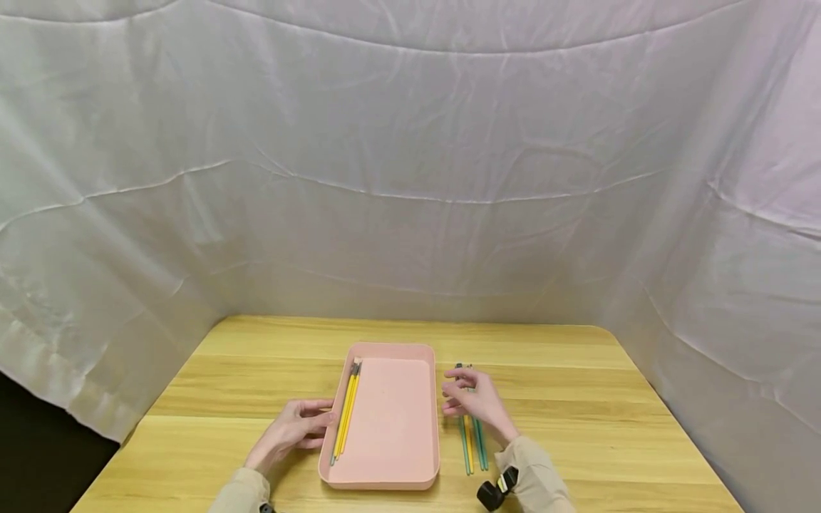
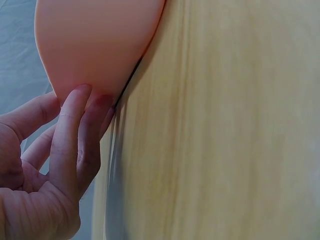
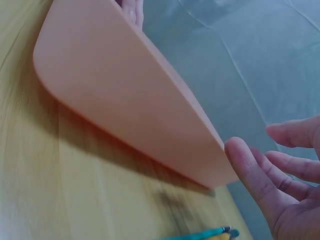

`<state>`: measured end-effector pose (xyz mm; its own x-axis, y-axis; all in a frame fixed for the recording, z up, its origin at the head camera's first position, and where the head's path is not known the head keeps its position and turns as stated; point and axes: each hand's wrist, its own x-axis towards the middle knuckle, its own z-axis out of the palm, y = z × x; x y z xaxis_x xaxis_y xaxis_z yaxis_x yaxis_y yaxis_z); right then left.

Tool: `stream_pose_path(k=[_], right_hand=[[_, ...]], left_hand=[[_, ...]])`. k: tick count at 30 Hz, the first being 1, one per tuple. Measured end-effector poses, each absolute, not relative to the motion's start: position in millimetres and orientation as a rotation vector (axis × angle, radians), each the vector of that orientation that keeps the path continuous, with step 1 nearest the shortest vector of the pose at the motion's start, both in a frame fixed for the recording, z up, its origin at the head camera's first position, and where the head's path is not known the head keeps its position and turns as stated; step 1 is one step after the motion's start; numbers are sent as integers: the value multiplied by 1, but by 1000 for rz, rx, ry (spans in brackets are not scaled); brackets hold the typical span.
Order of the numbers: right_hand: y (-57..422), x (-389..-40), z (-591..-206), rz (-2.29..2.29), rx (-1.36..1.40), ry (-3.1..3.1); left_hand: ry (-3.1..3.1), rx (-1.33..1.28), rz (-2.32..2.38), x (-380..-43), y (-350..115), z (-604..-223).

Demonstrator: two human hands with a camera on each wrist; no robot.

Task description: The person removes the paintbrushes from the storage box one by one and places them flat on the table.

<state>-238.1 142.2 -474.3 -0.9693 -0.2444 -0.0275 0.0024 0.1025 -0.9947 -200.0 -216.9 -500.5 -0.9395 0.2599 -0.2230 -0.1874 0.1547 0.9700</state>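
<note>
At the tray's left side, the left hand (image 1: 293,432) holds the pink tray (image 1: 393,420) by its wall, fingers curled against the outside and one digit at the rim. Just beyond the tray's right side, the right hand (image 1: 477,401) hovers with fingers bent loosely, thumb and fingertips apart, nothing between them.

Under and below that hand, on the wooden table (image 1: 603,420): a loose group of thin sticks, teal sticks (image 1: 480,447) with a yellow stick (image 1: 469,445) among them. Upper ends partly covered by the hand; exact count not clear.

Inside the tray, along its left wall: a slim bundle of yellow sticks (image 1: 346,422) with dark upper ends, lying lengthwise, close together. Remainder of the tray floor bare.

Judgement: sorting looks partway. Yellow bundle appears placed; the mixed group at right, including its yellow one, seems left to deal with. Whether the teal ones belong in the tray, cannot tell.
</note>
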Motion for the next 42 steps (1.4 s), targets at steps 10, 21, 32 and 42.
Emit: stream_pose_path(k=[10,21,32,42], right_hand=[[125,-239,-473,-1970,-340,2107],[106,-241,-465,-1933,-354,2090],[81,-244,-462,-1917,-316,2050],[65,-247,-466,-1917,-342,2022]], left_hand=[[2094,61,1840,-200,-218,-503],[2085,59,1854,-201,-217,-502],[2050,81,1880,-201,-217,-502],[2049,77,1871,-201,-217,-500]])
